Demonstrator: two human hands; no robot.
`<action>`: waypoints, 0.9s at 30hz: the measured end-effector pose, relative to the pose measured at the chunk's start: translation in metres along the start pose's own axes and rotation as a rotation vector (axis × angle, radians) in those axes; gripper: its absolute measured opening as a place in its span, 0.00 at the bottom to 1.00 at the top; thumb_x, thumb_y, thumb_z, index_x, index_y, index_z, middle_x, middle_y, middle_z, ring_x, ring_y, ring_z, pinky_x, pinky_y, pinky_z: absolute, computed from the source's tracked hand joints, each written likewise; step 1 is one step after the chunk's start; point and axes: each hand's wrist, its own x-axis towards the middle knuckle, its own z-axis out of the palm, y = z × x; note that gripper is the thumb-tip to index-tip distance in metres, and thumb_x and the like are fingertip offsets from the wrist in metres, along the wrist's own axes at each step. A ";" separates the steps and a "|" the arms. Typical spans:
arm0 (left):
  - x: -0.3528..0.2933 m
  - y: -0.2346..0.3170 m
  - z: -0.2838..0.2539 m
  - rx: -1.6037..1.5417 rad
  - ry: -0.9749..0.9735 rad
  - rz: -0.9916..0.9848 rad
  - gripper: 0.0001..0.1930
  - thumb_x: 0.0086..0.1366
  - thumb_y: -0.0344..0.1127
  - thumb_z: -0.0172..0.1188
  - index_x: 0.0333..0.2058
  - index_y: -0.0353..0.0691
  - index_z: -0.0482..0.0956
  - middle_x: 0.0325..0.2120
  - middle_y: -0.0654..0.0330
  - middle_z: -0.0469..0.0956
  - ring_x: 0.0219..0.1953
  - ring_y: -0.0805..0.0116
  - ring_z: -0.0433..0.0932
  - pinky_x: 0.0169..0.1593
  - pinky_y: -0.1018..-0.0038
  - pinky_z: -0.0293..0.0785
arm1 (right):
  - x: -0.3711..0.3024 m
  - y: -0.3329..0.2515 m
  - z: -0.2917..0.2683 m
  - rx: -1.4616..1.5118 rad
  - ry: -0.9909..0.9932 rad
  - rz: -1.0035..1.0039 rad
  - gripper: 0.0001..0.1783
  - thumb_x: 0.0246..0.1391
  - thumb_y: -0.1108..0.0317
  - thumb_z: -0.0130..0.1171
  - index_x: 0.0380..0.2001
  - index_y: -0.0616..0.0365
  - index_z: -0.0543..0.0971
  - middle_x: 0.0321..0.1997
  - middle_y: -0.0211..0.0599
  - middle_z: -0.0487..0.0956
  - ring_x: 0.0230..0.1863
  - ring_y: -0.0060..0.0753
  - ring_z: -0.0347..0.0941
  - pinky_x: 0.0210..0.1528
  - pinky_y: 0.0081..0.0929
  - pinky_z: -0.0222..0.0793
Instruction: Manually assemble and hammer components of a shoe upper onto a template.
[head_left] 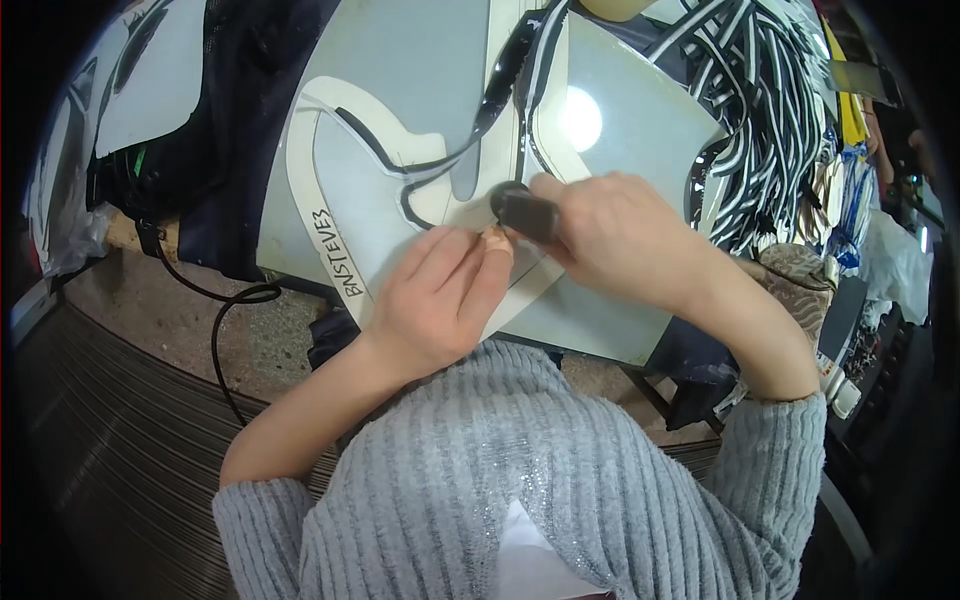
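Observation:
A cream card template (300,160) with curved cut-outs and dark handwriting lies on a pale grey board (385,45). A narrow black-and-white strip (372,142) follows its curves, loops back and runs under my left fingers. My left hand (437,290) is closed, its thumb and fingertips pressed together at the strip by the template's near middle. My right hand (625,235) grips a dark hammer-like tool (530,217), its head just above and beside my left fingertips. My fingers hide the spot where strip and card meet.
A heap of black-and-white strips (765,95) covers the right side of the board. At the left are dark cloth (245,120) and a white sheet (155,90). A black cable (215,345) hangs to the floor. Clear plastic bags (895,265) lie far right.

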 end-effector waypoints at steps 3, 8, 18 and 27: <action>-0.002 -0.001 -0.002 0.037 -0.046 -0.018 0.15 0.55 0.24 0.60 0.42 0.25 0.76 0.31 0.53 0.79 0.37 0.60 0.77 0.43 0.68 0.76 | -0.004 -0.002 -0.013 -0.017 -0.117 0.108 0.16 0.61 0.59 0.55 0.29 0.63 0.75 0.19 0.46 0.79 0.23 0.51 0.78 0.26 0.44 0.72; -0.002 -0.003 0.000 0.038 -0.029 0.025 0.14 0.55 0.24 0.60 0.42 0.25 0.76 0.31 0.53 0.79 0.37 0.61 0.78 0.44 0.69 0.76 | -0.003 -0.005 -0.004 0.111 0.049 0.077 0.14 0.60 0.62 0.55 0.29 0.64 0.75 0.20 0.47 0.79 0.23 0.53 0.78 0.27 0.44 0.72; -0.011 -0.006 0.005 -0.047 0.009 -0.042 0.17 0.57 0.24 0.60 0.46 0.27 0.75 0.36 0.51 0.79 0.41 0.60 0.77 0.43 0.68 0.76 | -0.014 0.010 0.005 0.145 -0.030 0.137 0.19 0.62 0.55 0.57 0.31 0.65 0.77 0.20 0.47 0.78 0.25 0.54 0.77 0.30 0.45 0.71; -0.014 -0.007 0.006 -0.250 0.040 -0.365 0.23 0.55 0.20 0.62 0.51 0.38 0.74 0.35 0.57 0.78 0.36 0.55 0.76 0.43 0.65 0.72 | -0.026 -0.001 0.043 0.495 0.319 0.312 0.14 0.62 0.57 0.57 0.36 0.58 0.80 0.21 0.48 0.77 0.26 0.56 0.75 0.28 0.44 0.69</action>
